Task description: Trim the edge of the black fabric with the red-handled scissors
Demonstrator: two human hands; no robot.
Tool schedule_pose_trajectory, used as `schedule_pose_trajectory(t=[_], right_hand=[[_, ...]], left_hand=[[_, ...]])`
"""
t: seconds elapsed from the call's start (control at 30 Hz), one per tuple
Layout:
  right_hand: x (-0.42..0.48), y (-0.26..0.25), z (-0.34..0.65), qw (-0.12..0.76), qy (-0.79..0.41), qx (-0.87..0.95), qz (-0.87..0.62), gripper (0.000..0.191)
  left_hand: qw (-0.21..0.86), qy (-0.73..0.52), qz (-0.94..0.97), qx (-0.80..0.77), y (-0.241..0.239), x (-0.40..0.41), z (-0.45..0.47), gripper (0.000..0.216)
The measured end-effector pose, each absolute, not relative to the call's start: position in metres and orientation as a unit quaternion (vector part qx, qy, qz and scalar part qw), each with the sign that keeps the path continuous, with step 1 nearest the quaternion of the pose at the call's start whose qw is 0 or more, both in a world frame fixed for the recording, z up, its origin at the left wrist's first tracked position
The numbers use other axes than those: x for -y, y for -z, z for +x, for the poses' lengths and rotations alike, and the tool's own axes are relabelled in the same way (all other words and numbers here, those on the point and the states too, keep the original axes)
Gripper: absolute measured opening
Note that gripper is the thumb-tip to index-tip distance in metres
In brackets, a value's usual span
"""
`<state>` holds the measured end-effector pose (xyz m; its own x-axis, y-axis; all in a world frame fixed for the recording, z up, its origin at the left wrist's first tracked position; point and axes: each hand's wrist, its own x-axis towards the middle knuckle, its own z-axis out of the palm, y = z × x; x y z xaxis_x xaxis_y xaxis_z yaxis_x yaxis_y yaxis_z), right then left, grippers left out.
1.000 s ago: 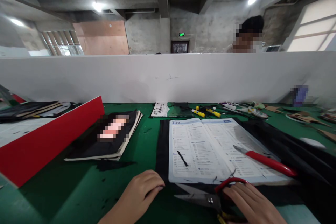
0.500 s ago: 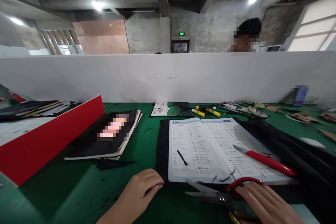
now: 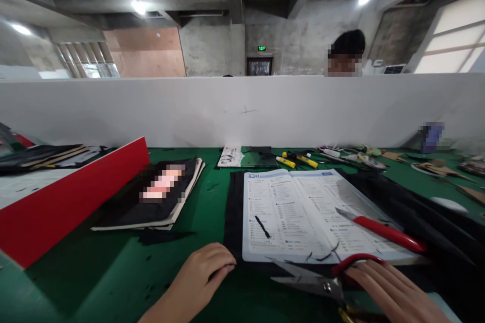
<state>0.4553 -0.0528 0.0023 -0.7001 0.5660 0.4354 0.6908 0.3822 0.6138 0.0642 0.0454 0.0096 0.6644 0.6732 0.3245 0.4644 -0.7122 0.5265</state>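
My left hand [image 3: 206, 275] is closed at the near left corner of a black cloth [image 3: 234, 212], thumb and fingers pinching its edge. In my right hand [image 3: 394, 287] are scissors [image 3: 303, 280] with red handle loops, their blades apart and pointing left along the cloth's near strip. The lower handle is partly hidden by the hand. On the cloth lies an open book [image 3: 280, 212] with printed pages. A thin black scrap [image 3: 262, 227] rests on its left page, and a red-handled knife-like tool [image 3: 390, 232] lies across the right page.
A black-covered book [image 3: 151, 202] lies left, beside a red board [image 3: 83, 202]. Yellow glue sticks [image 3: 295, 161] and a thin booklet [image 3: 242, 156] sit by the white partition [image 3: 189, 111]. Clutter lines the right side. Beyond the partition is a person [image 3: 346, 50].
My right hand and the scissors have shifted slightly right, the blades still apart. My left hand stays at the cloth corner. The person beyond the partition has moved a little left.
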Motion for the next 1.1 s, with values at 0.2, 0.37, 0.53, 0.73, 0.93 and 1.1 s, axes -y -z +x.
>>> schedule_pose_trajectory(t=[0.2,0.37,0.53,0.73,0.93,1.1], right_hand=[[0.054,-0.006,0.461,0.091,0.397,0.827,-0.388,0.050],[0.049,-0.018,0.441,0.146,0.377,0.829,-0.387,0.041],[0.044,-0.028,0.421,0.192,0.355,0.832,-0.382,0.044],[0.044,-0.029,0.419,0.183,0.350,0.834,-0.385,0.043],[0.042,-0.031,0.416,0.201,0.338,0.838,-0.379,0.041],[0.042,-0.035,0.412,0.223,0.327,0.832,-0.389,0.042]], left_hand=[[0.201,-0.256,0.890,-0.321,-0.009,-0.046,0.065,0.018],[0.200,-0.254,0.891,-0.318,-0.011,-0.047,0.066,0.018],[0.199,-0.253,0.892,-0.319,-0.012,-0.047,0.066,0.018],[0.194,-0.257,0.891,-0.319,-0.013,-0.048,0.068,0.018],[0.191,-0.258,0.893,-0.316,-0.013,-0.047,0.067,0.018],[0.192,-0.259,0.892,-0.319,-0.013,-0.046,0.067,0.017]])
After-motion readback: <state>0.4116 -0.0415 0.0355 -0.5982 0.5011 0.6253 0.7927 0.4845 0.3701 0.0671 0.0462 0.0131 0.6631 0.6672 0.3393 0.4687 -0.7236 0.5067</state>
